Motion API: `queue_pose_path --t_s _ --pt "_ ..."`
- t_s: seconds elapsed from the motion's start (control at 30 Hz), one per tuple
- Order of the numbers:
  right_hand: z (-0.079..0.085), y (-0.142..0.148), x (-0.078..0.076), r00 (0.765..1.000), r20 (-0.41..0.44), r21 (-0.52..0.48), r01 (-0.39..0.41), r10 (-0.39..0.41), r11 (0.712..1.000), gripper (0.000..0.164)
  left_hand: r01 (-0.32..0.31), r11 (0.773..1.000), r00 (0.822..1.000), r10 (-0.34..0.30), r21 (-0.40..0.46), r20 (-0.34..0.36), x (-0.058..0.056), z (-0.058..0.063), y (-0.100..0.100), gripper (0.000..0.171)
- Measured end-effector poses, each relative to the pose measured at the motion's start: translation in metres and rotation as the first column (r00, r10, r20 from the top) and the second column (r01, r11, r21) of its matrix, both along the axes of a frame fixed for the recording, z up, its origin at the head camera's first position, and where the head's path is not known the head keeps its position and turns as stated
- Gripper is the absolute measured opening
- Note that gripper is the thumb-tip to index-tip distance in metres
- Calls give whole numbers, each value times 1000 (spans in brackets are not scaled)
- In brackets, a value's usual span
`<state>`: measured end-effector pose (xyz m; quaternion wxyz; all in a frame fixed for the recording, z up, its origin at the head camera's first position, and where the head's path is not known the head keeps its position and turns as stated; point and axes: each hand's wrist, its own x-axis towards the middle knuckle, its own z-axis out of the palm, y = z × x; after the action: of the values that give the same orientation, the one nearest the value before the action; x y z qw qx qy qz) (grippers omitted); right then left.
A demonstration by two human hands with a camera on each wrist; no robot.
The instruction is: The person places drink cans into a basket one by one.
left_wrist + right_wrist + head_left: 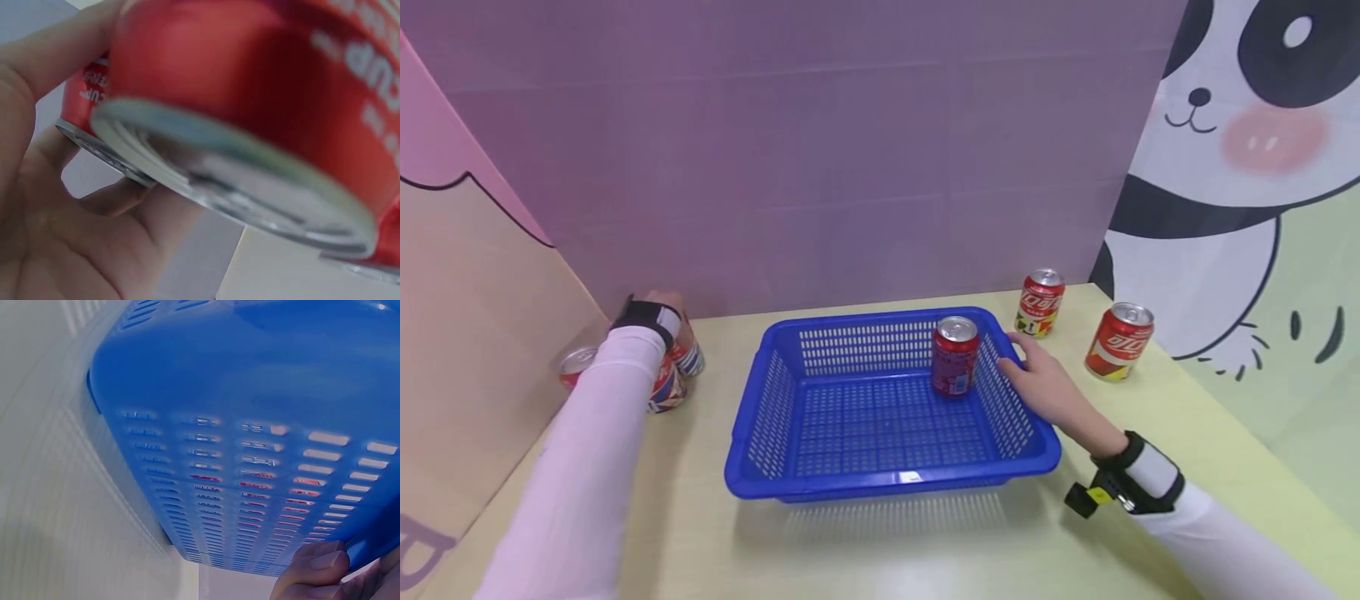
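So there's a blue basket sitting on the pale table, and whoever's wearing the camera has a hand on either side of it. The right hand is gripping the basket's right rim, thumb over the top, and the right wrist view shows fingertips bent up against the outside of the wall. One red can stands upright inside the basket, over by the right wall toward the far corner. The left hand is way out to the left of the basket, mostly hidden behind its own wrist strap. Going by the left wrist view, its fingers are curled around the far can, though honestly can't tell if that one's off the table or how tight the hold is. Closer in than that one, also left of the basket, there's a near can, and an outer can sits farthest left, partly covered by the sleeve. Right of the basket, two more stand upright: a back can just past the far corner and a front can farther out.
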<state>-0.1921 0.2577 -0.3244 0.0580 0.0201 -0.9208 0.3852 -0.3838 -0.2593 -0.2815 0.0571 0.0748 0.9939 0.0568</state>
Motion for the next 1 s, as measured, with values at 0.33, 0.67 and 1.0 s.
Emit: queue_pose_path --t_s 0.33,0.67,1.0 --pt "2 -1 0 1000 7 -18 -4 4 1000 58 17 996 996 -10 84 -90 9 2 6 37" --pt "0 0 1 1000 3 -22 -5 5 1000 58 87 994 986 -76 68 -150 9 8 20 46" --pt "-2 1 -2 1000 13 -12 2 -1 1000 58 189 978 966 -171 83 -192 16 60 47 57"
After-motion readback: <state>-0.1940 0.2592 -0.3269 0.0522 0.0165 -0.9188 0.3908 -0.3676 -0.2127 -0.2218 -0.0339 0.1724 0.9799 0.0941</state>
